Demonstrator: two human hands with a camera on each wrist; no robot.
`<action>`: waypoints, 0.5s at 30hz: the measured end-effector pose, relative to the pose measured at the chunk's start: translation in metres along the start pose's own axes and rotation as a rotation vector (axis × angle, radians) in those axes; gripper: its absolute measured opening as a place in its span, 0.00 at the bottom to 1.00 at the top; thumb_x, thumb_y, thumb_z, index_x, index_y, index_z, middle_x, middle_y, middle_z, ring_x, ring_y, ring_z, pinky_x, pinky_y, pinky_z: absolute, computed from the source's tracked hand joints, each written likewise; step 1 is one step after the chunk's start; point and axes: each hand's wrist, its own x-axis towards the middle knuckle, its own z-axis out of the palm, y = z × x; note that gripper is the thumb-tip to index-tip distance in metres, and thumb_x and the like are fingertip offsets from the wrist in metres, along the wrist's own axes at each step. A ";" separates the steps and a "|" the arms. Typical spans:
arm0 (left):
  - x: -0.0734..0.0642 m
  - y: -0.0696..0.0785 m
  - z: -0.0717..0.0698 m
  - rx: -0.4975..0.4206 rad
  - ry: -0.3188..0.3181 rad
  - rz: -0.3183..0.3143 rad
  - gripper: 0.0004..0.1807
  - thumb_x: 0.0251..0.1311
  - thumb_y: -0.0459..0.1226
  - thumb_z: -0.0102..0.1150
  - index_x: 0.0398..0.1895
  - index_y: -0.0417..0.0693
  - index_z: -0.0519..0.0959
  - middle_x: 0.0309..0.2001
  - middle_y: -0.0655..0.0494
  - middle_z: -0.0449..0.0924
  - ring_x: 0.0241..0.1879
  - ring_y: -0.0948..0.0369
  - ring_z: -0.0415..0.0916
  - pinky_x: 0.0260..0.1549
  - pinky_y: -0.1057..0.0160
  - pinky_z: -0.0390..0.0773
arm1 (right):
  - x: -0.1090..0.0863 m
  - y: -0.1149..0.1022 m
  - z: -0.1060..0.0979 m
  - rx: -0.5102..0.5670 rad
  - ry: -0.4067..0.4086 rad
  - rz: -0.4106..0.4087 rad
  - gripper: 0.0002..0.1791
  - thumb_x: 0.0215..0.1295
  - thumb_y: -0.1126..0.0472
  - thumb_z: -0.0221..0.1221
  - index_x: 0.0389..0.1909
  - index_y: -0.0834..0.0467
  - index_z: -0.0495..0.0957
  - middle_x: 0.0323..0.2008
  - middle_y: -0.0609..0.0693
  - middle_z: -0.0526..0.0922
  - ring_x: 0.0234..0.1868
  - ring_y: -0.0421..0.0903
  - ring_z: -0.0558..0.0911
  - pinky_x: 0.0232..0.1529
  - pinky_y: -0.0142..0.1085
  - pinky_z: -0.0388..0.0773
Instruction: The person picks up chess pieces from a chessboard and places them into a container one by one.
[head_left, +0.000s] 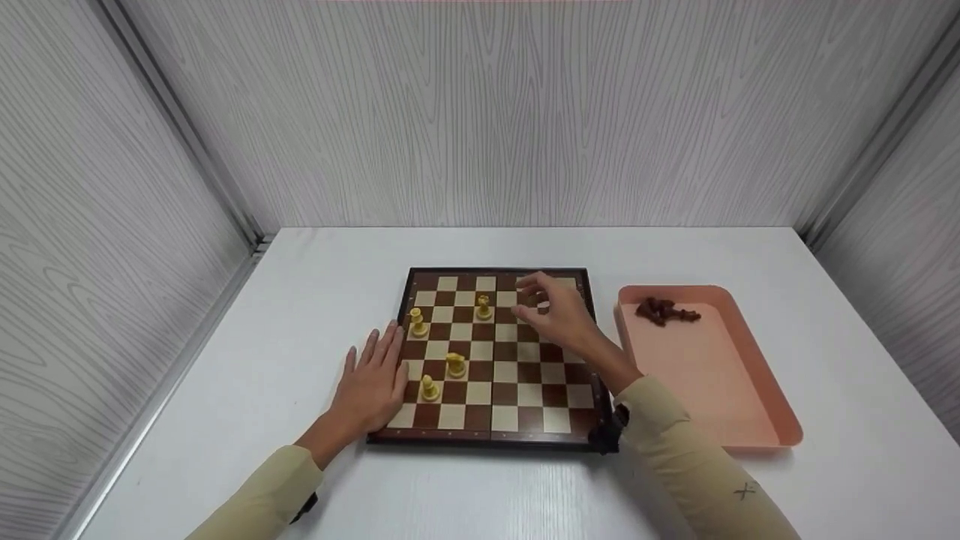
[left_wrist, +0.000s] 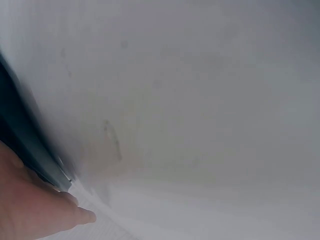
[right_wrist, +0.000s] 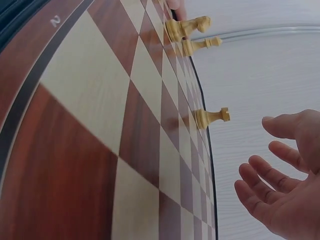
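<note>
A brown and cream chessboard [head_left: 529,394] lies on the white table. My left hand [head_left: 373,386] rests along its left edge with fingers extended. Over the far right squares hovers my right hand [head_left: 559,311], thumb and fingers apart, holding nothing. Left of that hand stands a yellow chess piece [head_left: 484,308]. Another yellow piece [head_left: 418,323] is upright near the left edge. Closer to me are a yellow knight [head_left: 456,365] and a smaller yellow piece [head_left: 429,388]. The right wrist view shows a yellow rook [right_wrist: 212,117] beyond the squares.
To the board's right sits a pink tray [head_left: 757,360], with several dark brown chess pieces [head_left: 666,311] lying in a heap at its far end. Wood-grain panels [head_left: 525,112] enclose the table at the back and both sides.
</note>
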 end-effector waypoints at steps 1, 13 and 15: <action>0.000 0.000 0.000 -0.001 0.004 0.001 0.34 0.83 0.47 0.31 0.83 0.39 0.45 0.83 0.46 0.41 0.80 0.42 0.40 0.73 0.33 0.43 | 0.001 0.000 0.002 0.003 0.002 0.006 0.19 0.70 0.63 0.66 0.59 0.64 0.77 0.50 0.64 0.83 0.51 0.60 0.84 0.51 0.53 0.81; -0.002 0.002 -0.002 -0.004 0.021 0.003 0.34 0.82 0.46 0.31 0.83 0.39 0.46 0.83 0.45 0.42 0.80 0.42 0.41 0.73 0.33 0.44 | 0.015 0.001 0.026 0.022 -0.022 0.058 0.20 0.70 0.65 0.65 0.59 0.66 0.76 0.53 0.67 0.82 0.53 0.60 0.83 0.55 0.52 0.80; -0.002 0.002 -0.003 -0.008 0.019 0.005 0.34 0.82 0.46 0.32 0.83 0.39 0.46 0.83 0.45 0.42 0.80 0.41 0.41 0.73 0.33 0.44 | 0.017 0.002 0.030 0.018 -0.023 0.059 0.19 0.70 0.66 0.65 0.59 0.66 0.77 0.52 0.67 0.82 0.51 0.59 0.84 0.53 0.52 0.81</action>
